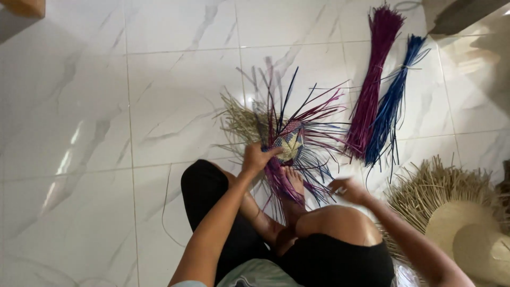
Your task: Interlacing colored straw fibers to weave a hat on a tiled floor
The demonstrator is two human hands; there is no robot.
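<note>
Hands first: we see the left hand [256, 157] reaching forward on a nearly straight arm, fingers closed in a pinch on the near edge of the small woven piece [289, 143], a patch of natural, purple and blue strips with a star-like pattern at its middle. That woven piece serves as our landmark; it lies on the white marble-patterned floor [106, 133] just beyond a bare foot [294, 180], which presses down on the loose purple strands [281, 183] trailing from the piece toward the person. The right hand [348, 188] sits to the right of the piece and nearer the body, forearm bent in over the raised knee, fingers loosely curled around a few thin blue strands [319, 183]; we cannot tell how firmly it grips them. Unwoven strip ends fan out from the piece on its far side and to its right. Well to the right of the piece lie a bundle of purple strips [372, 90] and, just beside it, a bundle of blue strips [393, 106]. Farther right and nearer the person sits a pale woven hat [467, 234] with a fringe of natural straw ends.
</note>
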